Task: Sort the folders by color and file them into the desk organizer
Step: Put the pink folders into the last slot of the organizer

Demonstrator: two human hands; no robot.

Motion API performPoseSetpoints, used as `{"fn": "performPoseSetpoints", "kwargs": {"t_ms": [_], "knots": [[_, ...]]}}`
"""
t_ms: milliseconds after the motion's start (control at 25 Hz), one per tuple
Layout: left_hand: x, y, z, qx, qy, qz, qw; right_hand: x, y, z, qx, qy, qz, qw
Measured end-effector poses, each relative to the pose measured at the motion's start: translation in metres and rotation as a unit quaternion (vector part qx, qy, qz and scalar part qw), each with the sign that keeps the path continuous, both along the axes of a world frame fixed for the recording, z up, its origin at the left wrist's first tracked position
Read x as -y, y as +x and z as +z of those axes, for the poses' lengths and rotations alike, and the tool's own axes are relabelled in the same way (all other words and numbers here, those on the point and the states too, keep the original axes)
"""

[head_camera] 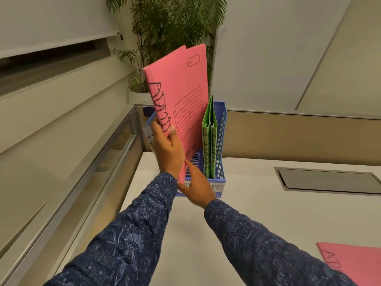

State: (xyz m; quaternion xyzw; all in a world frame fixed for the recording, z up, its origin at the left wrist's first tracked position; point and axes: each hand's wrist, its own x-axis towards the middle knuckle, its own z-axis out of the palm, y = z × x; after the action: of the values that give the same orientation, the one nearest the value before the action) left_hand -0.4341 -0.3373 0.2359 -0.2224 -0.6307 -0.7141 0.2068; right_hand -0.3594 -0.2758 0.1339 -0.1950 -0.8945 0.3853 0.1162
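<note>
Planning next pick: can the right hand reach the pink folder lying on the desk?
Likely yes: open desk lies between the right hand and the flat pink folder; the hand first has to leave the held pink ADMIN folder at its lower edge.
</note>
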Motion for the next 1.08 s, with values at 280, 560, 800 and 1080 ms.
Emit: {"fn": "performPoseSetpoints", "kwargs": {"t_ms": [280,560,800,1080], "knots": [[0.011,0.003,-0.02,0.012,0.022,0.023,0.999,0.002,-0.003,-0.018,0.007,0.021,0.03,0.999],[0.033,0.019,-0.038,-0.01,0.036,0.033,0.999,0.019,0.008,-0.038,0.001,0.038,0.036,0.999],[0.048,0.031,-0.051,0.004,0.028,0.039,0.999,0.034,0.021,-0.055,0.015,0.029,0.034,0.999],[0.034,0.026,-0.039,0.008,0.03,0.02,0.999,0.02,0.023,-0.05,0.001,0.045,0.019,0.999]]}}
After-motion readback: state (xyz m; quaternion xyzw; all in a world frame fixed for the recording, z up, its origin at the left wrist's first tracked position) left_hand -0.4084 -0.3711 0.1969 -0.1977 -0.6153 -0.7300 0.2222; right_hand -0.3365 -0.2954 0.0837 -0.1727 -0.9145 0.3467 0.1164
